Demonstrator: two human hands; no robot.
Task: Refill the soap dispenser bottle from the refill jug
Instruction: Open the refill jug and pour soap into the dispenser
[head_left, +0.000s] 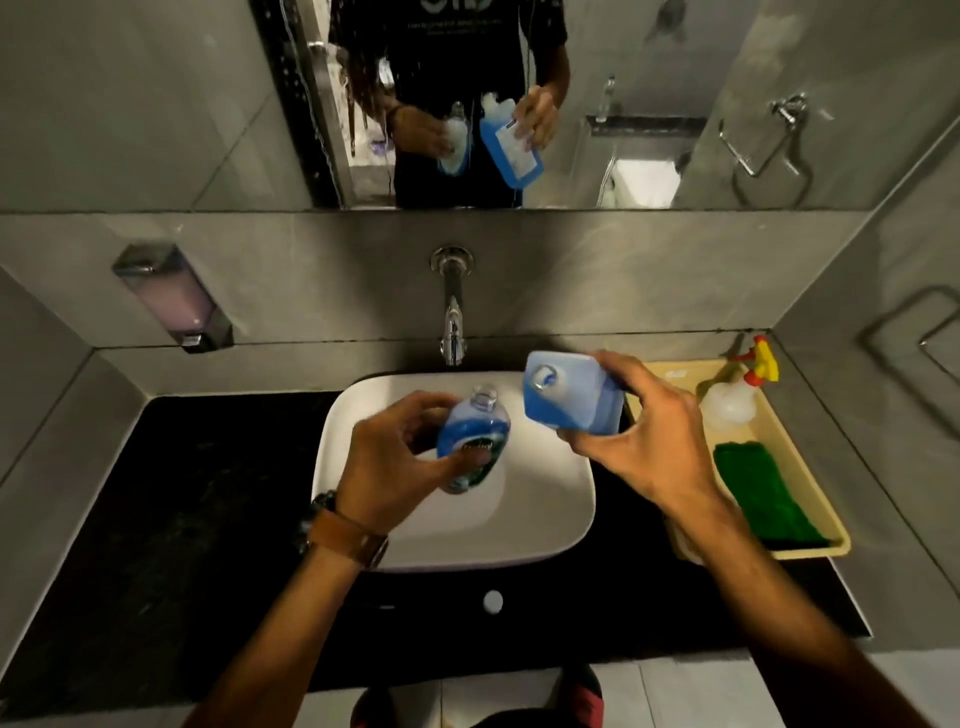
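Note:
My left hand (400, 457) grips the clear soap dispenser bottle (475, 436) over the white basin. The bottle has no pump on it, its open neck points up and away, and blue soap fills its lower part. My right hand (644, 441) holds the translucent refill jug (569, 395) of blue liquid, tilted with its open spout toward the left. The spout is a little to the right of and above the bottle's neck, and the two are apart. No liquid stream shows between them.
The white basin (545, 519) sits on a black counter (197, 519) under a wall tap (453, 317). A beige tray (810, 493) at the right holds a spray bottle (737, 395) and a green cloth (763, 493). A wall soap dispenser (171, 296) hangs at the left. A mirror (156, 104) is above.

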